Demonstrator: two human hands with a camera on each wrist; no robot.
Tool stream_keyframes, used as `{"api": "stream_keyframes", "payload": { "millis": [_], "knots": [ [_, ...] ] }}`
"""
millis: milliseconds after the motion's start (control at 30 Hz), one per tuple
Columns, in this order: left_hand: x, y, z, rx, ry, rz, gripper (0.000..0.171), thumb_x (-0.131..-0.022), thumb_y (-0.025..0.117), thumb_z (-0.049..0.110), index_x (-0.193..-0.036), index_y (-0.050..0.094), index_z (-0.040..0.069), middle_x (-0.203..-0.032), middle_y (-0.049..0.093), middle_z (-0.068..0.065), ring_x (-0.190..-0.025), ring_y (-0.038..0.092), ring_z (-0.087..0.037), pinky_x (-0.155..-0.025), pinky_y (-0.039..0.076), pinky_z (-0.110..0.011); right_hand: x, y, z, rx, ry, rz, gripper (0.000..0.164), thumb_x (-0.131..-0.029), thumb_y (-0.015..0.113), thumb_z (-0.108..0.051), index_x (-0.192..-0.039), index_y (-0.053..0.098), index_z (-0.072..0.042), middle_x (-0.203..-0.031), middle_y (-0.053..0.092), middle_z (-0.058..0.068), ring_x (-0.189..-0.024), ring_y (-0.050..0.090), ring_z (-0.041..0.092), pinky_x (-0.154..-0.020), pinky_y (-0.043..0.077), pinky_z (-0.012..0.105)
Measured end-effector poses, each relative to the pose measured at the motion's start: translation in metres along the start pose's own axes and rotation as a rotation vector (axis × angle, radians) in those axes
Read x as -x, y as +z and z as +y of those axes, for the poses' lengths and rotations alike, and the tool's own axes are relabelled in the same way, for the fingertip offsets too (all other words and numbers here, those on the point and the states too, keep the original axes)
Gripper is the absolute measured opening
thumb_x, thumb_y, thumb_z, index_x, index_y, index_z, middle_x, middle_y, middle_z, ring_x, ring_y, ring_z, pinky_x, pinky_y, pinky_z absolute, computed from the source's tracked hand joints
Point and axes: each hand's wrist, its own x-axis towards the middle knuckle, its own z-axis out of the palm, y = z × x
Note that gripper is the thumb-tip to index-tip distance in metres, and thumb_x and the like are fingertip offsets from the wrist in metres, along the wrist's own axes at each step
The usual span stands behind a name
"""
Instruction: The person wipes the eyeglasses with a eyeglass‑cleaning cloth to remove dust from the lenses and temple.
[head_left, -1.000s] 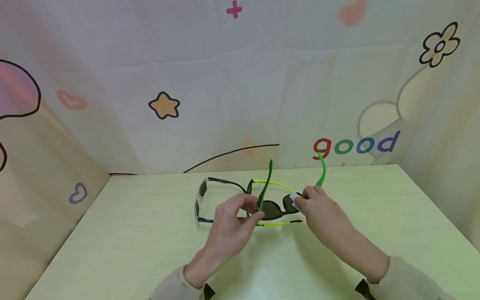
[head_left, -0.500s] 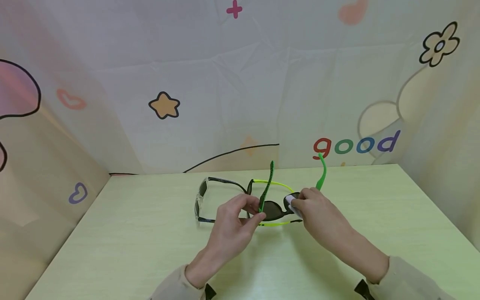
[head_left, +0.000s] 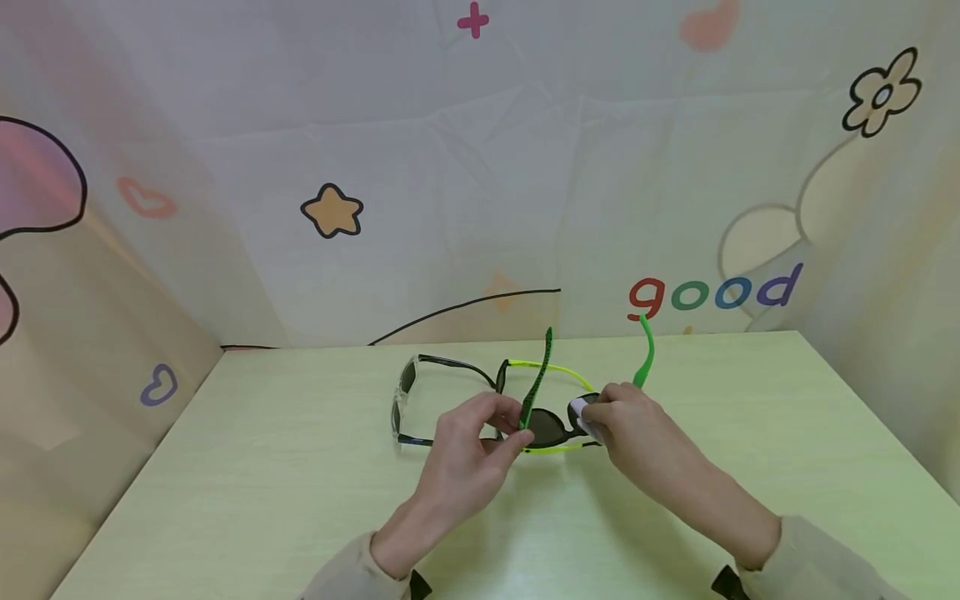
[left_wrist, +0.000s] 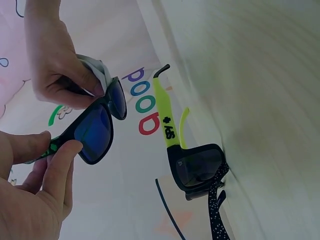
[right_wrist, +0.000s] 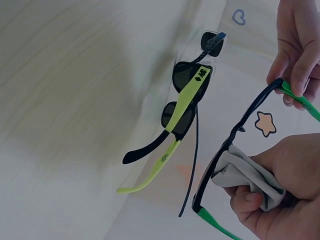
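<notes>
Sunglasses with a black front and green temples are held up above the table, temples pointing away. My left hand pinches them between thumb and fingers at one hinge, where the speckled green temple begins. A pale grey cloth is bunched in the fingers of my right hand, which hold it around the other lens. In the left wrist view, the nearer dark lens is uncovered, and the cloth reaches the far lens's edge.
Behind the hands, black sunglasses with yellow temples rest on the table. To their left stand clear-framed sunglasses with dark temples. A printed curtain hangs along the table's back edge.
My right hand has shifted slightly left and down, moving the cloth along the lens. The green-templed sunglasses hang a little lower in my left hand. The other two pairs have stayed put.
</notes>
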Motion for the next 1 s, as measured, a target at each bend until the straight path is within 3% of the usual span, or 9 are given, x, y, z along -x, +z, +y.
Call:
{"api": "stream_keyframes", "payload": {
  "millis": [267,633,767,1000],
  "knots": [
    [0.0,0.002,0.0,-0.02,0.001,0.003,0.022,-0.085,0.079,-0.01,-0.1,0.068,0.003,-0.091,0.067,-0.003,-0.08,0.067,-0.016,-0.062,0.062,-0.028,0.0,0.0,-0.002,-0.032,-0.016,0.012,0.012,-0.084,0.082,0.004,-0.09,0.079,-0.007,-0.08,0.058,0.0,-0.078,0.058,0.019,-0.066,0.058,0.03],
    [0.0,-0.001,-0.001,-0.028,-0.04,0.016,0.02,-0.086,0.077,-0.01,-0.101,0.069,0.0,-0.092,0.068,-0.003,-0.083,0.067,-0.018,-0.067,0.062,-0.025,0.007,-0.003,0.006,0.077,-0.04,0.015,0.013,-0.083,0.084,0.001,-0.088,0.078,-0.01,-0.08,0.057,-0.003,-0.077,0.054,0.016,-0.06,0.055,0.029],
    [-0.001,-0.003,-0.002,-0.052,-0.055,0.026,0.017,-0.088,0.076,-0.008,-0.102,0.07,-0.001,-0.094,0.069,-0.004,-0.083,0.068,-0.018,-0.066,0.061,-0.024,0.009,-0.007,0.012,0.103,-0.139,0.044,0.018,-0.081,0.085,0.001,-0.093,0.079,-0.011,-0.086,0.063,-0.004,-0.083,0.06,0.017,-0.061,0.058,0.031],
    [-0.003,-0.006,-0.002,-0.073,-0.067,0.045,0.015,-0.088,0.076,-0.006,-0.101,0.07,-0.002,-0.092,0.07,-0.008,-0.082,0.068,-0.02,-0.066,0.061,-0.024,0.006,-0.018,0.025,0.06,-0.461,0.146,0.037,-0.066,0.087,0.015,-0.093,0.078,-0.009,-0.091,0.069,-0.002,-0.085,0.062,0.017,-0.073,0.059,0.035]
  ]
}}
